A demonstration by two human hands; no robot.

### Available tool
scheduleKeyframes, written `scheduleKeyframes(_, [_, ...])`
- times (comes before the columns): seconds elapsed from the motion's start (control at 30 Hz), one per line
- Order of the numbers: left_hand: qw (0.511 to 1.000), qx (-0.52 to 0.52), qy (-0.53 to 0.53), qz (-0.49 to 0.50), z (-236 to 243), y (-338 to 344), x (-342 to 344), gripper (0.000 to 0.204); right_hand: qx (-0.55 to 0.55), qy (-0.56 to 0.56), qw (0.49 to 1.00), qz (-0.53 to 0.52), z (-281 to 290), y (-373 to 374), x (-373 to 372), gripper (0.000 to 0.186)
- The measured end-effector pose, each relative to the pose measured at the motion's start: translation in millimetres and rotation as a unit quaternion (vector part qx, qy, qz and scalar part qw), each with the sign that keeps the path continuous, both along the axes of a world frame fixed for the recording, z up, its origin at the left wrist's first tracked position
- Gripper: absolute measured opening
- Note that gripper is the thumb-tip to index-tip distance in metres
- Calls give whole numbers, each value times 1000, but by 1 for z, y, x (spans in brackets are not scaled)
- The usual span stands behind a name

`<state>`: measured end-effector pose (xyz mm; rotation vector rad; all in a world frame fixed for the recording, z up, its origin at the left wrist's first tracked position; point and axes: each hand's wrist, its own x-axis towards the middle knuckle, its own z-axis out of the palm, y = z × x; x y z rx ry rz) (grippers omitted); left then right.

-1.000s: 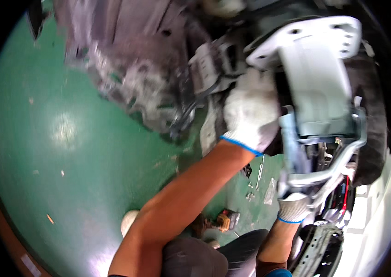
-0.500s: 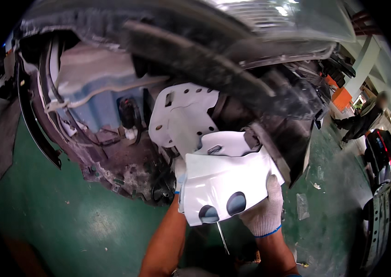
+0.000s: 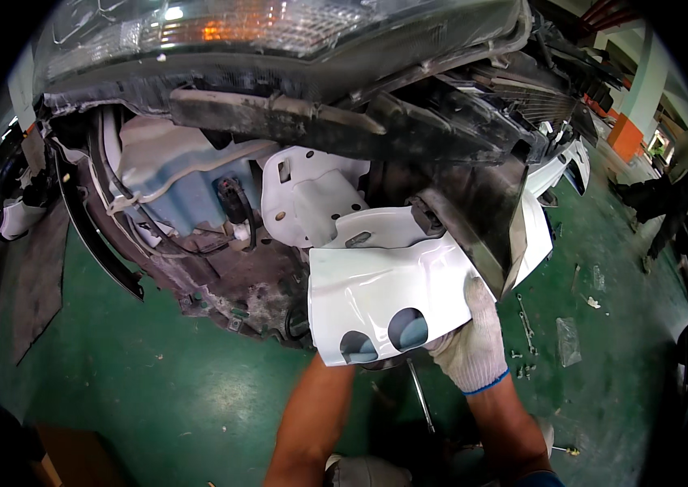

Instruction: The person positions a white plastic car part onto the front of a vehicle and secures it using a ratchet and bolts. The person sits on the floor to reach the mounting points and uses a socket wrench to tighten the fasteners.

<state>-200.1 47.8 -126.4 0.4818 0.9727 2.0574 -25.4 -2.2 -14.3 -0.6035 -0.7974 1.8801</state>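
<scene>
A glossy white body panel [image 3: 389, 296] with two round holes along its lower edge is in front of me at the front of a partly stripped car. My right hand [image 3: 474, 349], in a white knit glove with a blue cuff edge, grips the panel's right lower side, thumb over the front face. My left forearm [image 3: 307, 422] reaches up behind the lower left of the panel, which hides that hand. Directly behind the panel sits a pale metal bracket [image 3: 311, 203] with several holes. Below the panel a thin metal rod [image 3: 421, 398] slants downward.
Above are the headlight [image 3: 255, 32] and a dark bar [image 3: 279, 118]. A bluish plastic tank [image 3: 190, 195] sits left. Wrenches and bolts [image 3: 526, 325] and a clear bag [image 3: 569, 341] lie on the green floor at right. Another person [image 3: 664, 199] is at far right.
The view has shifted, bringing more of the headlight and the floor tools into sight. My left glove, partly visible before, is now hidden behind the panel. My right hand still grips the panel.
</scene>
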Motion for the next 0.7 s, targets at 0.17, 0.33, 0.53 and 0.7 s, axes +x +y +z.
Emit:
scheduleKeyframes(0.17, [999, 23, -29, -6, 1, 8, 11, 37, -3, 8, 1000, 2, -1, 2, 3, 66])
scheduleKeyframes(0.33, [999, 33, -40, -8, 0, 5, 5, 38, -4, 13, 1000, 3, 11, -3, -5, 63])
scheduleKeyframes(0.53, [997, 49, -60, -17, -4, 5, 3, 40, -2, 16, 999, 34, 6, 2, 4, 62])
scheduleKeyframes(0.7, [996, 57, -67, -13, 2, 1, -2, 41, -6, 33, 998, 60, 1, 4, 5, 62])
